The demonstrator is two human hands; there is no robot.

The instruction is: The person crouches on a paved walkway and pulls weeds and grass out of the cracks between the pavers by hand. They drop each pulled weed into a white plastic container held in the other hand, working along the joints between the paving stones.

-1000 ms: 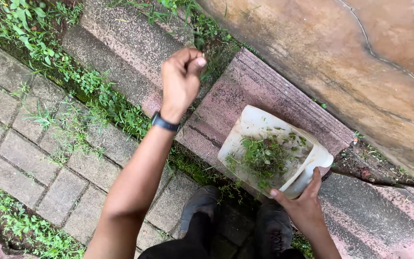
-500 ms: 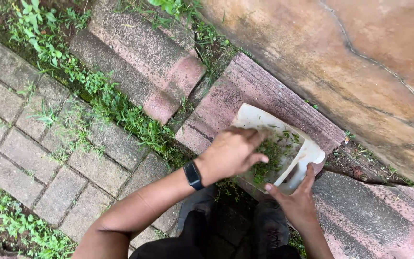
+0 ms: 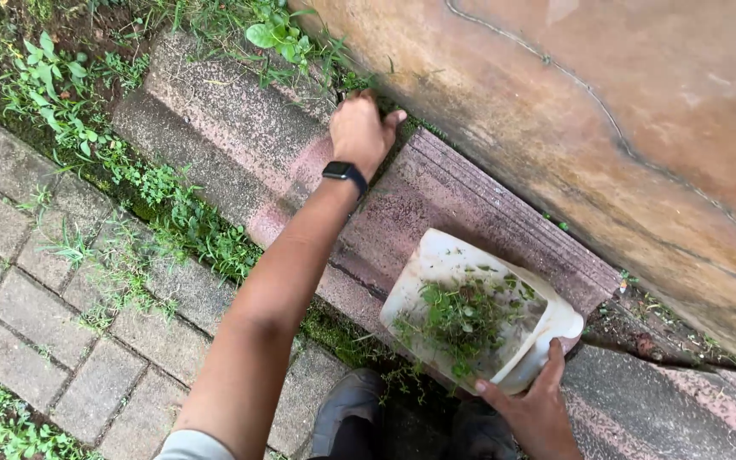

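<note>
One head-worn view, looking steeply down.

We see from a single camera on the person's head, tilted almost straight down over their own outstretched left hand (image 3: 359, 132) and right hand (image 3: 538, 409), so near that the forearm fills the middle. It faces the stained ochre plaster wall (image 3: 606, 111) at the upper right, with the grey paving bricks (image 3: 36, 315) at the lower left and the person's dark shoes (image 3: 347, 413) at the bottom edge. No second view shares the scene.
</note>
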